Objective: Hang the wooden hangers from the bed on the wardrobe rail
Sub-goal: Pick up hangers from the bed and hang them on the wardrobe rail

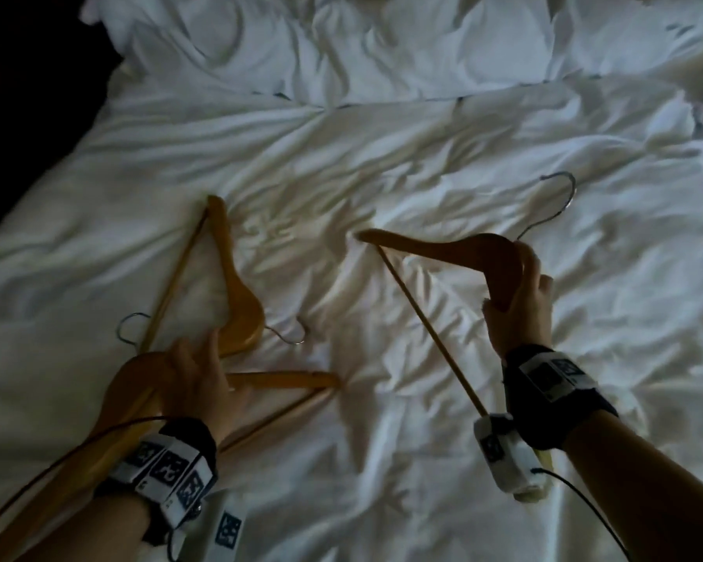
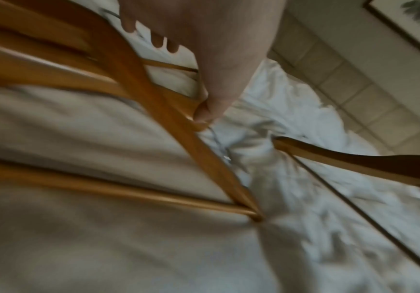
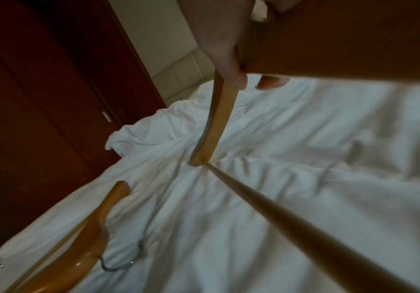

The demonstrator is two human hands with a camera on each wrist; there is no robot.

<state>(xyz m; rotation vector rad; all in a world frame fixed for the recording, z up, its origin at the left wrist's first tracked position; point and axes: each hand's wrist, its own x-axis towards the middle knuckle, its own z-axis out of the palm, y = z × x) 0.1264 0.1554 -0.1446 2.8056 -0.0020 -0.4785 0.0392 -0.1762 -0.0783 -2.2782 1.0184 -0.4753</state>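
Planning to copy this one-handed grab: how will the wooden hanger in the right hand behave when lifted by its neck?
Probably rigid: the wooden hanger keeps its shape, its thin bar straight, while the right hand grips only the neck. It may swing, since most of it reaches away from the grip. The metal hook could snag the rumpled duvet.

Head view: near end of the hanger (image 1: 435, 253) held by the right hand (image 1: 524, 302) hidden behind the wrist camera (image 1: 504, 460). Left hand (image 1: 195, 379) covers the neck of the lower hanger (image 1: 285, 380); its far arm is cut off by the frame's bottom-left edge. Left wrist view heavily motion-blurred; whether the fingertips (image 2: 172, 46) touch wood is unclear. Framed picture (image 2: 409, 21) cropped at the corner.
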